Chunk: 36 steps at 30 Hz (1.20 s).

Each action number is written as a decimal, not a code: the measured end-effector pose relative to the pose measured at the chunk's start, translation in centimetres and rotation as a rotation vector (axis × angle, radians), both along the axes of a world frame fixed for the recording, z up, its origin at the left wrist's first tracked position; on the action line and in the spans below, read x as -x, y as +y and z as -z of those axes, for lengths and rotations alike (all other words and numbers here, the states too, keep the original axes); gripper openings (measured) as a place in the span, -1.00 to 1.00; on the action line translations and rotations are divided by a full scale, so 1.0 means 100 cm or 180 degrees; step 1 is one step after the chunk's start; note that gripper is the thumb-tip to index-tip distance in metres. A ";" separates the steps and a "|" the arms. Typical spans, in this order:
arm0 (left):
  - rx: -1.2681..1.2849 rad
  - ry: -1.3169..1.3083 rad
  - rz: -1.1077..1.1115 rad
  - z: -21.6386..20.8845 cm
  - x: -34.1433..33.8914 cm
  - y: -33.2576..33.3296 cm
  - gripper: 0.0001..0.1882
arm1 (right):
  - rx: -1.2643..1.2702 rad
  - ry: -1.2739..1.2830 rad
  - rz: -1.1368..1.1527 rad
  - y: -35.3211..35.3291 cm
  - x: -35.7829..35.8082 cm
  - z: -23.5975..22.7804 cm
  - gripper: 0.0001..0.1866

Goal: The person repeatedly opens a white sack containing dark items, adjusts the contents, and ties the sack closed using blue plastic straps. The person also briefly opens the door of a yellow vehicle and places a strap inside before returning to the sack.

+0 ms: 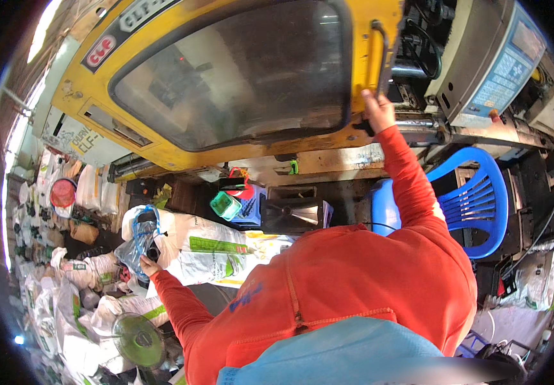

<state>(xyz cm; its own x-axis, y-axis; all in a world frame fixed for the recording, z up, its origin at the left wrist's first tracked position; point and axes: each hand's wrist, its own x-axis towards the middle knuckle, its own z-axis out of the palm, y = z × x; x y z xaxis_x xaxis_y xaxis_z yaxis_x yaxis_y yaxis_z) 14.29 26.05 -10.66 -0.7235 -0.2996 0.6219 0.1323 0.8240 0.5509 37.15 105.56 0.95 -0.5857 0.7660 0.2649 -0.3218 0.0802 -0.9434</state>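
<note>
My right hand (378, 110) is closed round the lower end of the door handle (383, 54). That handle sits at the right edge of a yellow machine door (225, 151) with a large dark window (238, 77). Out to the left, my left hand (150, 264) is beside a clear plastic bag (130, 255) with a blue rim (145, 218). Its fingers look curled in next to a small dark thing (153, 250), whose kind I cannot make out. White printed sacks (190, 247) lie between that bag and my body.
A blue plastic chair (482, 199) stands at my right. In front are a green container (225, 206), a blue crate (249, 212) and a dark box (293, 212). Several filled sacks, a red-topped bucket (63, 192) and a round green lid (137, 340) crowd the left. A control panel (504, 64) juts out at far right.
</note>
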 end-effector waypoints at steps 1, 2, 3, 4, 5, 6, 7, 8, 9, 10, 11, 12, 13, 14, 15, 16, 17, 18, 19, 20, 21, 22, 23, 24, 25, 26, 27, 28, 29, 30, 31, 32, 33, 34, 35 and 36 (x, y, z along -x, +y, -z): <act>-0.0001 0.0089 0.0045 -0.001 -0.002 0.002 -0.50 | -0.0076 0.0126 0.0344 0.017 -0.011 0.005 -0.78; 0.0013 0.0205 0.0107 -0.002 -0.002 0.005 -0.51 | -0.0101 0.0186 0.0700 0.037 -0.022 0.011 -0.78; -0.0029 0.0202 0.0099 -0.003 -0.004 0.007 -0.51 | -0.0122 0.0143 0.0910 0.059 -0.035 0.017 -0.75; -0.0156 0.0093 -0.0039 -0.003 -0.004 0.009 -0.51 | -0.0107 0.0014 0.1184 0.082 -0.047 0.022 -0.72; -0.0334 0.0105 0.0085 -0.003 -0.005 0.010 -0.53 | -0.0263 0.0210 0.1408 0.102 -0.058 0.030 -0.69; -0.0354 0.0163 0.0137 -0.001 -0.005 0.009 -0.54 | -0.0392 0.0330 0.1695 0.122 -0.069 0.035 -0.65; -0.0247 0.0346 0.0273 0.002 -0.004 0.007 -0.55 | -0.0506 -0.0014 0.2102 0.146 -0.081 0.035 -0.62; -0.0220 0.0467 0.0299 0.006 -0.002 0.003 -0.56 | -0.0399 -0.0465 0.2585 0.165 -0.093 0.036 -0.59; -0.0055 0.0475 0.0316 0.011 0.001 -0.004 -0.56 | -0.0806 -0.0437 0.2889 0.179 -0.105 0.036 -0.55; 0.0154 0.0557 0.0360 0.018 0.005 -0.013 -0.57 | -0.0909 -0.0654 0.3328 0.193 -0.116 0.034 -0.50; 0.0199 0.0301 0.0182 0.024 0.010 -0.023 -0.58 | -0.1376 -0.1851 0.3567 0.205 -0.127 0.030 -0.56; -0.0057 0.0274 0.0537 0.032 0.017 -0.032 -0.59 | -0.2305 -0.3296 0.3667 0.216 -0.137 0.025 -0.61; 0.0224 0.0092 0.0447 0.039 0.020 -0.042 -0.61 | -0.3074 -0.4569 0.3238 0.225 -0.142 0.021 -0.62; 0.0215 0.0017 0.0431 0.045 0.027 -0.048 -0.64 | -0.3655 -0.5214 0.2611 0.234 -0.149 0.017 -0.61; -0.0050 -0.0053 0.0680 0.050 0.025 -0.054 -0.67 | -0.3954 -0.5403 0.2371 0.244 -0.149 0.012 -0.61; -0.0362 -0.0261 0.0809 0.052 0.027 -0.054 -0.70 | -0.3938 -0.5296 0.2403 0.253 -0.150 0.010 -0.61; -0.0808 -0.0648 0.0606 0.054 0.022 -0.052 -0.73 | -0.3711 -0.5016 0.2498 0.265 -0.147 0.007 -0.61; -0.0895 -0.0481 0.0599 0.051 0.020 -0.046 -0.73 | -0.3359 -0.4654 0.2594 0.276 -0.145 0.005 -0.61; -0.1240 -0.0627 0.0797 0.044 0.017 -0.035 -0.71 | -0.2911 -0.4249 0.2690 0.285 -0.142 0.002 -0.61; -0.0164 -0.0171 0.0352 0.035 0.007 -0.028 -0.66 | -0.2507 -0.3908 0.2792 0.294 -0.140 -0.001 -0.61; -0.0130 0.0059 0.0248 0.026 0.002 -0.015 -0.62 | -0.2202 -0.3673 0.2904 0.299 -0.140 -0.005 -0.61; 0.0112 -0.0013 0.0113 0.014 -0.005 -0.006 -0.60 | -0.1920 -0.3475 0.3053 0.301 -0.140 -0.009 -0.61; 0.0033 -0.0145 0.0202 0.002 -0.011 0.002 -0.59 | -0.1675 -0.3327 0.3239 0.299 -0.143 -0.014 -0.61; 0.0081 0.0037 0.0501 -0.008 -0.017 0.009 -0.59 | -0.1466 -0.3209 0.3447 0.292 -0.148 -0.017 -0.61; 0.0061 -0.0439 0.0446 -0.019 -0.021 0.012 -0.57 | -0.1270 -0.3110 0.3670 0.280 -0.153 -0.019 -0.61; 0.0065 -0.0709 0.0487 -0.026 -0.026 0.014 -0.55 | -0.1065 -0.3029 0.3879 0.264 -0.162 -0.018 -0.60; -0.0033 -0.0642 0.0530 -0.031 -0.026 0.016 -0.54 | -0.0900 -0.2940 0.4076 0.243 -0.168 -0.014 -0.60; -0.0078 -0.0628 0.0606 -0.034 -0.027 0.014 -0.55 | -0.0771 -0.2839 0.4191 0.218 -0.173 -0.006 -0.60; -0.0506 -0.0728 0.0725 -0.035 -0.025 0.013 -0.55 | -0.0788 -0.2729 0.4161 0.189 -0.176 0.011 -0.59; -0.0803 -0.0816 0.0811 -0.035 -0.021 0.008 -0.55 | -0.0774 -0.2556 0.4149 0.157 -0.184 0.028 -0.62; -0.1369 -0.0679 0.0922 -0.032 -0.017 0.006 -0.56 | -0.0845 -0.2404 0.3845 0.120 -0.183 0.058 -0.64; -0.1530 -0.0582 0.1008 -0.030 -0.010 0.002 -0.58 | -0.0819 -0.2278 0.3473 0.080 -0.183 0.089 -0.66; -0.1473 -0.0421 0.1256 -0.025 -0.006 -0.004 -0.60 | -0.0701 -0.2138 0.3059 0.039 -0.181 0.122 -0.69; -0.0998 0.0094 0.1159 -0.022 0.005 -0.006 -0.63 | -0.0428 -0.2056 0.2555 -0.004 -0.177 0.155 -0.71; -0.2092 -0.0446 0.1463 -0.016 0.011 -0.010 -0.66 | -0.0045 -0.1992 0.2062 -0.047 -0.173 0.185 -0.73; -0.3187 -0.0935 0.1734 -0.013 0.020 -0.013 -0.69 | 0.0409 -0.1943 0.1587 -0.091 -0.166 0.213 -0.75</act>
<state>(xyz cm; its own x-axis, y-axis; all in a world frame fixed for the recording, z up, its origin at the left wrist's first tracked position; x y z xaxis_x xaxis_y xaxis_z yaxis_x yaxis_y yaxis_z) 12.29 24.77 -9.38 -0.9833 -0.1669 0.0729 0.0936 -0.1195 0.9884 53.71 96.49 -20.38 -0.1792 0.9787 -0.1003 0.2998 -0.0428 -0.9530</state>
